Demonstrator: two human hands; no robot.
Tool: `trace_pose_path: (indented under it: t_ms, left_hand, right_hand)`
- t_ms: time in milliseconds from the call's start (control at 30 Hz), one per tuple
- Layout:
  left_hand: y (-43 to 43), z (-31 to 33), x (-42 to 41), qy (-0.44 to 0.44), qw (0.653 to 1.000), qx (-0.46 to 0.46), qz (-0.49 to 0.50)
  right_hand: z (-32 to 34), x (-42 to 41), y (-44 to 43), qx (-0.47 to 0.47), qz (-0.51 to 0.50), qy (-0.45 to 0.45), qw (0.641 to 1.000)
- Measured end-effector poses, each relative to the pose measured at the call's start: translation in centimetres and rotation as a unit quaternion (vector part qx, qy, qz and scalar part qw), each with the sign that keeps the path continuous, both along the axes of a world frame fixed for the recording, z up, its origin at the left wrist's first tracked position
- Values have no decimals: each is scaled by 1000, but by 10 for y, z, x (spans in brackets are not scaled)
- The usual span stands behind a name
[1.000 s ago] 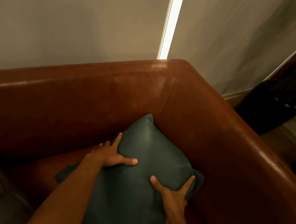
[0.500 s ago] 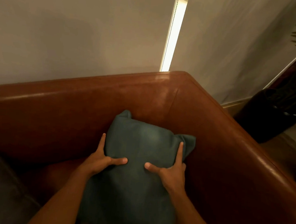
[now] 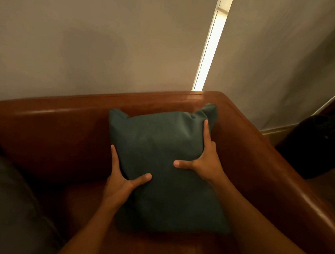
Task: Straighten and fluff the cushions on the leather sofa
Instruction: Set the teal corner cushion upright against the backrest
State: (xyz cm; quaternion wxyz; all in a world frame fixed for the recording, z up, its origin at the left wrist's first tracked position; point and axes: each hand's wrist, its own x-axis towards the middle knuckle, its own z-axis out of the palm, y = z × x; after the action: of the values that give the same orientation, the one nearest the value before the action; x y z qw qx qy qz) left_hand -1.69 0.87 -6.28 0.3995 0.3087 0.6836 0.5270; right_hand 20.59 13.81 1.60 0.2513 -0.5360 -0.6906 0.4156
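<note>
Against the back corner of a brown leather sofa, a dark teal cushion is being held upright from both sides. Its lower edge is resting on the seat, and its top is leaning toward the backrest, near the right armrest. Two top corners are sticking up like small ears, the right one higher and creased.

The left hand is being pressed along the left edge, with the thumb laid across the front and the fingers wrapped behind. The right hand is gripping the right edge, thumb spread on the front face and forefinger pointing up the seam. Both hands are clasping the cushion.

A second, grey cushion is lying at the lower left of the seat, untouched.

Risks, as judged from here: the cushion is probably being kept upright by the hands alone, so if it is let go, it could slump forward or slide down the smooth leather. The filling may be pushed unevenly if squeezed from one side only, leaving the right corner pinched.

No brand, label or writing is being shown anywhere.
</note>
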Motion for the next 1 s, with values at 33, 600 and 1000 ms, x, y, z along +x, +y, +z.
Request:
trace_pose_path:
  t_ms: [33, 600, 1000]
  left_hand:
    - [0, 3, 0, 12, 1000, 11, 11]
    - [44, 2, -24, -63, 997, -4, 44]
    - [34, 0, -16, -140, 978, 110, 106]
  right_hand:
    - [5, -2, 6, 10, 15, 6, 1000]
    - [-34, -1, 56, -154, -103, 110, 977]
    - [-19, -35, 59, -136, 33, 167, 976]
